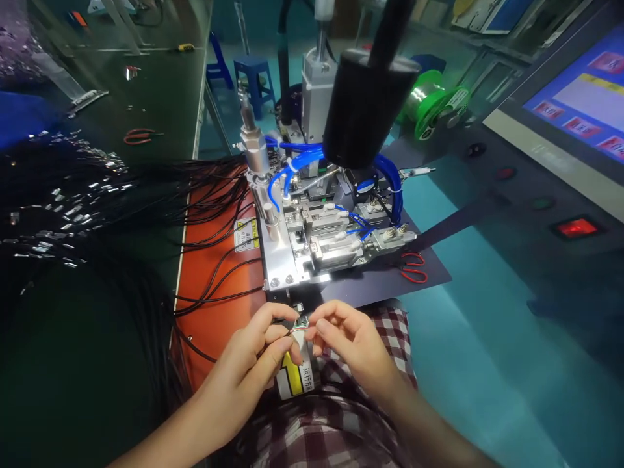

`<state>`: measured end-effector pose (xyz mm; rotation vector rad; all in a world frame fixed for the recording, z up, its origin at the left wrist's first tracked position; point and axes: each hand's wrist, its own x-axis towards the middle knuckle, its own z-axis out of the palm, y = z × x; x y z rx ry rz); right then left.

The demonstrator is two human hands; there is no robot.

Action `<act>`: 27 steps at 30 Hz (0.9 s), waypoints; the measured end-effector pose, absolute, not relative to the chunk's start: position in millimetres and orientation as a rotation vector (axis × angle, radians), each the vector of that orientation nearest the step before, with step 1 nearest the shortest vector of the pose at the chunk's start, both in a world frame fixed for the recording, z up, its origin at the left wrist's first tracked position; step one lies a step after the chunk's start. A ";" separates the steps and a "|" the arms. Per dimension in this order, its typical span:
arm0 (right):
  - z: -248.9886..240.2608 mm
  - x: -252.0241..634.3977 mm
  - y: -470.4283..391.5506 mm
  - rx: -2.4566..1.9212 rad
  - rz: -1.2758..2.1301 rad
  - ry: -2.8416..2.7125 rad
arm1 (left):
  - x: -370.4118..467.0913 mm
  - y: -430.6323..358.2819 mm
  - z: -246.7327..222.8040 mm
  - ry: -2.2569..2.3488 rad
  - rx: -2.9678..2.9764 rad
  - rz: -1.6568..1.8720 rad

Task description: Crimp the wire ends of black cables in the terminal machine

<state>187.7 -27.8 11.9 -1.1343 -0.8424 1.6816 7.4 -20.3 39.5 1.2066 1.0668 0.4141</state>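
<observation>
Between my hands, just in front of the machine, several thin coloured wires (300, 328) show red, white and green at a cable's stripped end. My left hand (258, 351) pinches the cable by these wires with thumb and fingers. From the other side, my right hand (348, 338) has its thumb and forefinger closed at the wire tips; its other fingers curl loosely. A small connector-like metal part (299, 308) sits right behind the fingertips, partly covered. Below the hands is a white machine part with a yellow label (293, 376).
A metal machine (336, 240) with blue air tubes stands ahead. Black cables (214, 286) cross the orange surface (205, 338) at left. Red-handled pliers (414, 268) lie on the dark plate; another pair (141, 136) lies on the left table. A green solder spool (431, 104) and screen (585, 97) are at right.
</observation>
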 end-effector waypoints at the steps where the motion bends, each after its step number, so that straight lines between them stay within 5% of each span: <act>1: 12.1 185.7 -27.8 -1.115 1.701 -0.845 | 6.2 -21.2 39.1 1.053 1.175 0.414; 27: 11.0 176.1 -24.8 -1.015 1.804 -0.836 | 2.9 -19.5 44.3 0.882 1.007 0.457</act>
